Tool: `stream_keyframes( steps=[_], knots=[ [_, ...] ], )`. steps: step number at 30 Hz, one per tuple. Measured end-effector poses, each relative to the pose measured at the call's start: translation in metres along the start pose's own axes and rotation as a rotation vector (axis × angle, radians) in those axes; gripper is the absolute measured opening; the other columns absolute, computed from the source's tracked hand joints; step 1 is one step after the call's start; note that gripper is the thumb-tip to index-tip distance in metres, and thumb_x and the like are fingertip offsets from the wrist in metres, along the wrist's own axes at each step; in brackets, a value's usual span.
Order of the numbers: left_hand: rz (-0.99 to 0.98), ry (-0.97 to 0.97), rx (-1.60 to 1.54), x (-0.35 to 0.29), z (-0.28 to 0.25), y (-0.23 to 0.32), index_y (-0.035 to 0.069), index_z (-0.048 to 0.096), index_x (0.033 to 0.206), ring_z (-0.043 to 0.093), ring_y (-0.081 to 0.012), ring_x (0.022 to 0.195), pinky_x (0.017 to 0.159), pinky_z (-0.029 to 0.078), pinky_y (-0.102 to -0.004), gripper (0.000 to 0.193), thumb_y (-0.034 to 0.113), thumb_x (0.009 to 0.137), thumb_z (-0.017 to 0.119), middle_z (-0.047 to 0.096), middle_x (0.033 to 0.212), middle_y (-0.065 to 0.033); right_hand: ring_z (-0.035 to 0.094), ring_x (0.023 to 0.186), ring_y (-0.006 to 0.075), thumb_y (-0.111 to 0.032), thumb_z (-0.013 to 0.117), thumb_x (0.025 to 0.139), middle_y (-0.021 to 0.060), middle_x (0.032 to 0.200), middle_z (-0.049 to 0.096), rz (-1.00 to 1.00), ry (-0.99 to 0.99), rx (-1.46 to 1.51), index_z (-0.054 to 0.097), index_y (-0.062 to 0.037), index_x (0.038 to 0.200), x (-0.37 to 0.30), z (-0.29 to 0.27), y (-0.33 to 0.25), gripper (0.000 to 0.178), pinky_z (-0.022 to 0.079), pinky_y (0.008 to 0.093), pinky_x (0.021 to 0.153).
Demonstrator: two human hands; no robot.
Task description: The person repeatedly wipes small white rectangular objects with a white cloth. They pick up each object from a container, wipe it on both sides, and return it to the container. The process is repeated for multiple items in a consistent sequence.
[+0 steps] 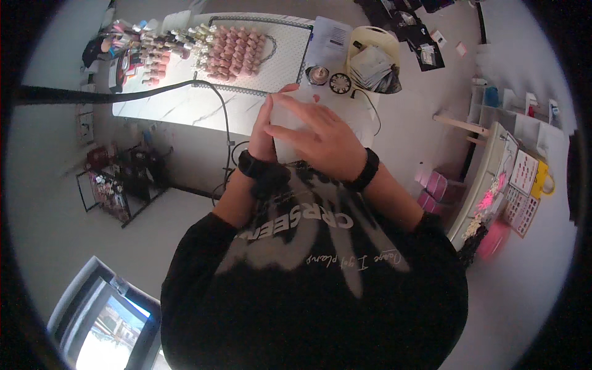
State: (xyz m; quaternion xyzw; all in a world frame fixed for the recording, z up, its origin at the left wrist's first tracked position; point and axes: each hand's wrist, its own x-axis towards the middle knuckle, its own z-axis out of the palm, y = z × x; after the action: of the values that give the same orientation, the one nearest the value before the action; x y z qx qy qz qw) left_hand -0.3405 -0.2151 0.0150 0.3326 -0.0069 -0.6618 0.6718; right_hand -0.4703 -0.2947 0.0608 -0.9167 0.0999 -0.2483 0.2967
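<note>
A pale, whitish item (pixel 287 117), its kind too washed out to make out, sits between my two hands in front of my chest, at the near edge of the white table. My left hand (pixel 264 131) is upright along its left side, fingers closed against it. From the right, my right hand (pixel 324 131) reaches across with long, bent fingers touching its top and near side. Part of the item is hidden behind the right hand. Beyond the hands, a round clear-lidded jar (pixel 317 75) and a round black wheel-like case (pixel 340 83) rest on the table.
Several pink bottles (pixel 237 52) stand in rows on a dotted mat (pixel 287 49), beside more small bottles at left. A cream basket (pixel 394 46) holds packets. A black cable (pixel 225 114) hangs over the table's near edge. Shelving (pixel 512 108) stands at right, a screen (pixel 114 327) at lower left.
</note>
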Motion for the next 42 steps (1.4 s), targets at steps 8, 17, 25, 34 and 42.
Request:
stream_keyframes(
  steps=[8, 17, 25, 34, 42],
  knots=[
    [-0.013, 0.117, 0.086, -0.003, -0.01, 0.001, 0.012, 0.038, 0.133, 0.055, -0.0334, 0.109, 0.093, 0.046, -0.0474, 0.055, 0.052, 0.096, 0.033, 0.051, 0.127, -0.0203, 0.059, 0.106, 0.0281, 0.0, 0.064, 0.071, 0.0123, 0.124, 0.055, 0.039, 0.125, 0.135, 0.062, -0.0101, 0.113, 0.004, -0.007, 0.019, 0.043, 0.049, 0.0363, 0.089],
    [-0.033, -0.112, -0.19, 0.007, -0.029, 0.002, 0.017, 0.042, 0.128, 0.055, -0.0317, 0.101, 0.078, 0.051, -0.0526, 0.053, 0.052, 0.089, 0.048, 0.047, 0.129, -0.0209, 0.063, 0.091, 0.0267, -0.011, 0.059, 0.083, 0.0074, 0.103, 0.065, 0.357, -0.169, -0.328, 0.063, -0.0106, 0.102, -0.043, -0.04, 0.135, 0.019, 0.051, 0.0365, 0.076],
    [0.018, -0.206, -0.282, 0.004, -0.031, 0.001, 0.018, 0.041, 0.128, 0.054, -0.0316, 0.104, 0.079, 0.052, -0.052, 0.054, 0.051, 0.087, 0.051, 0.045, 0.131, -0.0199, 0.063, 0.09, 0.0282, -0.021, 0.057, 0.087, 0.0091, 0.101, 0.066, 0.461, -0.24, -0.432, 0.061, -0.0114, 0.106, -0.034, -0.05, 0.239, 0.021, 0.05, 0.0398, 0.075],
    [0.066, -0.095, -0.109, -0.006, -0.037, 0.0, 0.024, 0.041, 0.133, 0.053, -0.0287, 0.103, 0.078, 0.05, -0.0495, 0.056, 0.038, 0.083, 0.062, 0.044, 0.13, -0.0179, 0.058, 0.108, 0.0296, -0.034, 0.064, 0.078, 0.0113, 0.122, 0.057, 0.767, -0.683, -0.652, 0.053, -0.015, 0.125, -0.053, 0.018, 0.293, 0.051, 0.043, 0.044, 0.096],
    [0.053, -0.021, -0.254, -0.009, -0.044, 0.007, 0.021, 0.045, 0.113, 0.052, -0.0283, 0.098, 0.077, 0.05, -0.0482, 0.035, 0.036, 0.085, 0.06, 0.047, 0.121, -0.0142, 0.061, 0.099, 0.0309, -0.032, 0.06, 0.079, 0.0126, 0.101, 0.065, 0.693, -0.523, -0.532, 0.061, -0.0146, 0.109, -0.073, 0.028, 0.306, 0.035, 0.041, 0.0444, 0.095]
  ],
)
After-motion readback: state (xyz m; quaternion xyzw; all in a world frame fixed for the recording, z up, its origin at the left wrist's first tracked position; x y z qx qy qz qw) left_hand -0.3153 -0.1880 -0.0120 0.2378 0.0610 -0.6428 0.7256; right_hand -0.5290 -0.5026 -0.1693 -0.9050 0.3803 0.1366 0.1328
